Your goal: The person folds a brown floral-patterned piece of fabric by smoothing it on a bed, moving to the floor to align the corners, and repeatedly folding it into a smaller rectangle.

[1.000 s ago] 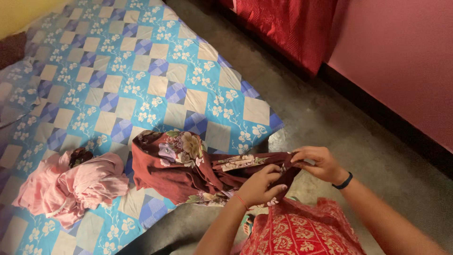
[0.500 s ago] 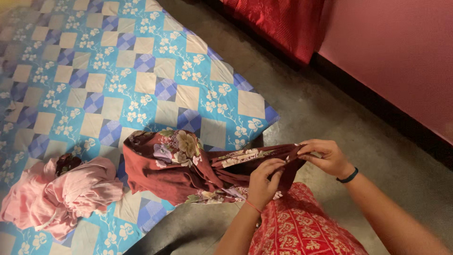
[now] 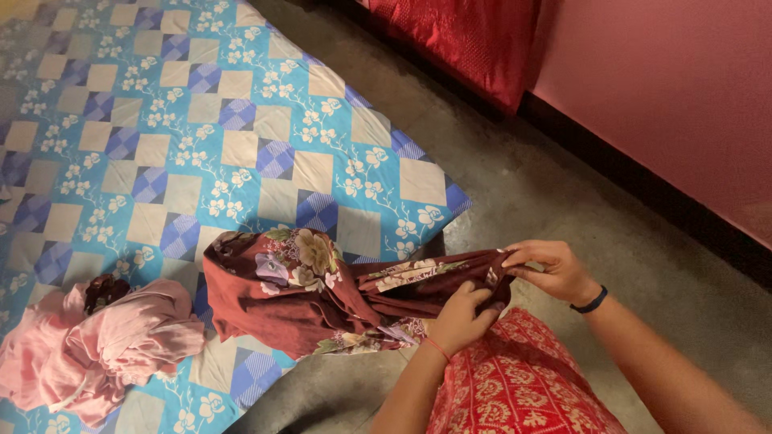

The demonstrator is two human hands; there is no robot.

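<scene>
Both hands' fingers still grip the maroon cloth (image 3: 305, 297) (left hand (image 3: 462, 317) lower now).

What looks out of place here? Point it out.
Nothing is damaged or spilled. The maroon floral garment lies bunched, half on the patchwork quilt and half off its edge, stretched to both hands: left hand, right hand. A pink garment sits crumpled in a heap on the quilt's near corner.

Single head-worn view, steeply downward and close over patterned mattress (image 3: 241, 120) edge and floor (image 3: 563, 209).
</scene>
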